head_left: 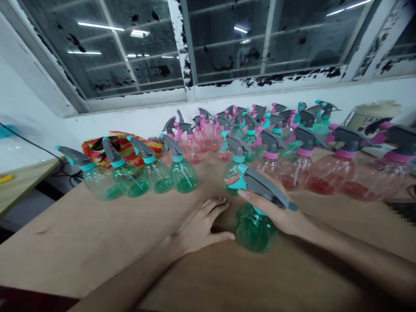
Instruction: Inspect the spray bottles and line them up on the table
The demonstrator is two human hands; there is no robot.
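Observation:
My right hand (pixel 276 208) is wrapped round the neck of a green spray bottle (pixel 255 229) with a grey and turquoise trigger head. Beside it, my left hand (pixel 203 225) lies open on the table, thumb pointing toward the bottle, nothing in it. Just behind the held bottle stands another green spray bottle (pixel 238 158), partly hidden by my right hand. To the left, several green spray bottles (pixel 183 175) stand in a row. Pink spray bottles (pixel 329 171) with red liquid in the bottom line up on the right.
More pink and green spray bottles (pixel 208 134) crowd the back of the wooden table (pixel 97 242) under the window. A red and yellow bag (pixel 130 145) lies behind the left row. A cream container (pixel 373 115) stands at the back right. Another table (pixel 26 182) is at far left.

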